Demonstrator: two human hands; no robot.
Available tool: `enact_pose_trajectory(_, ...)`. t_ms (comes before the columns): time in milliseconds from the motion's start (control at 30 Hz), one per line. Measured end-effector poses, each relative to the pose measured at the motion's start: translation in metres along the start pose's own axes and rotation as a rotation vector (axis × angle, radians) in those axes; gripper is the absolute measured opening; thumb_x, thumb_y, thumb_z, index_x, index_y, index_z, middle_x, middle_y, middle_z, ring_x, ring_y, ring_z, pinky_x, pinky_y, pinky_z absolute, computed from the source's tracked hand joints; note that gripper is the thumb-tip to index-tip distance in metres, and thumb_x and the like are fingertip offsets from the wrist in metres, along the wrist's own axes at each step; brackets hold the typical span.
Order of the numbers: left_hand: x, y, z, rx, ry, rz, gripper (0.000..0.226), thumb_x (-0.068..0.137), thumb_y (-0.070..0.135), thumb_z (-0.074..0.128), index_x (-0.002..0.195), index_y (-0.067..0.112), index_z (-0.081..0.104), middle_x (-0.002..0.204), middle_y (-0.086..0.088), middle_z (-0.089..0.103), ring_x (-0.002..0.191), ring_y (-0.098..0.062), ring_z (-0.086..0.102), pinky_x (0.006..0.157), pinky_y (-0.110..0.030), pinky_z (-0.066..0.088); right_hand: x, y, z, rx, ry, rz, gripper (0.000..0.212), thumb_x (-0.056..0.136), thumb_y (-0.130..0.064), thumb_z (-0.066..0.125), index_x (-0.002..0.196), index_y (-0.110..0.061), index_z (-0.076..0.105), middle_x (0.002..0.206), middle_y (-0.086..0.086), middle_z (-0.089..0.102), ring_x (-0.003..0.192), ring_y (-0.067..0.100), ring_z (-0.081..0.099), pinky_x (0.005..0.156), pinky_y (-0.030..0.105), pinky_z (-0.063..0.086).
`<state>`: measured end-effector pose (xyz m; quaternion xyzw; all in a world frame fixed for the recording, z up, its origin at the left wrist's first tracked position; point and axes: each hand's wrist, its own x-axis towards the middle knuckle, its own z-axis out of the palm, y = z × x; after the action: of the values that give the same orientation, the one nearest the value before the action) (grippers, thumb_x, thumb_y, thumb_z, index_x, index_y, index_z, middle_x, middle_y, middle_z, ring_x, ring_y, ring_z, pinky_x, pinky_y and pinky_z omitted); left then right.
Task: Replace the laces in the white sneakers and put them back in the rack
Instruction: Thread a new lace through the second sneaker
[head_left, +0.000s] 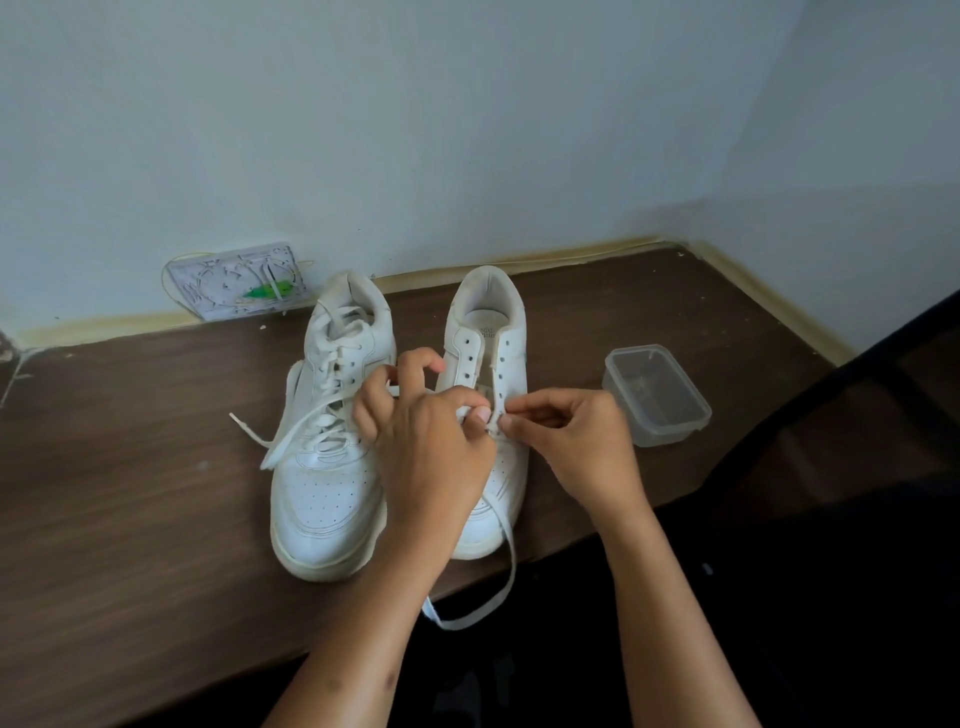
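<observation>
head cam, looking down at a dark brown wooden table (130, 467) pushed against a pale wall. two white sneakers sit side by side mid-frame, toes pointing toward the bottom edge. the left sneaker (327, 441) is already laced, with loose lace ends trailing off to the left across the table. the right sneaker (491, 332) has its upper eyelets bare, tongue showing.

both hands are over the lower eyelets of that right sneaker. the left hand (426, 441) has its thumb and forefinger pinched on the lace (506, 561), other fingers curled up above it. the right hand (571, 441) is pinching at the same spot from the other side, fingertips tight together right at the eyelet row, though what exactly it's got is too small to tell, looks like the lace. the free end of that lace runs down past the toe and hangs off the table's front edge, lower middle of the frame.

right of the shoes there's a clear plastic container (657, 395). upper left, against the wall, a flat clear pack with something green (244, 283).
</observation>
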<state>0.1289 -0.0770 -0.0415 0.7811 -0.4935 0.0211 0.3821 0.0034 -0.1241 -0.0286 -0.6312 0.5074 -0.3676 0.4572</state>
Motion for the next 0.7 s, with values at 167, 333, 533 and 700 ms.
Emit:
enact_pose_trajectory(167,0.002,-0.004,0.003,-0.103,-0.049,-0.063,0.011,0.077,0.027,0.078,0.073,0.036,0.074,0.122,0.016,0.052,0.123,-0.022,0.032,0.106,-0.038,0.018,-0.003,-0.002,0.006,-0.096,0.048,-0.043,0.014,0.076,-0.012,0.083,0.088,-0.019,0.078,0.076,-0.010,0.073,0.074,-0.001,0.068,0.067,0.011,0.051)
enact_pose_trajectory(333,0.005,-0.007,0.002,-0.155,-0.066,0.015,0.008,0.080,0.032,0.076,0.082,0.040,0.075,0.120,0.017,0.053,0.114,-0.011,0.041,0.107,-0.037,0.020,-0.003,-0.003,0.008,-0.157,0.086,-0.086,0.007,0.079,-0.014,0.081,0.082,-0.019,0.078,0.075,-0.010,0.071,0.072,0.000,0.066,0.067,0.013,0.051)
enact_pose_trajectory(533,0.022,-0.029,-0.022,-0.093,-0.020,0.238,0.020,0.093,0.017,0.062,0.105,0.030,0.073,0.097,0.013,0.068,0.094,-0.011,0.062,0.115,-0.048,0.022,0.000,-0.006,-0.023,-0.148,0.213,0.017,0.012,0.085,-0.006,0.070,0.077,-0.015,0.072,0.070,-0.002,0.066,0.054,0.004,0.059,0.050,0.022,0.051)
enact_pose_trajectory(700,0.027,-0.049,-0.029,-0.004,-0.070,0.277,0.010,0.088,0.026,0.070,0.091,0.034,0.076,0.090,0.018,0.071,0.108,-0.014,0.062,0.116,-0.038,0.004,0.001,0.003,-0.046,-0.312,0.461,0.118,0.020,0.088,-0.008,0.069,0.073,-0.021,0.065,0.077,-0.003,0.067,0.068,0.015,0.067,0.064,0.031,0.058)
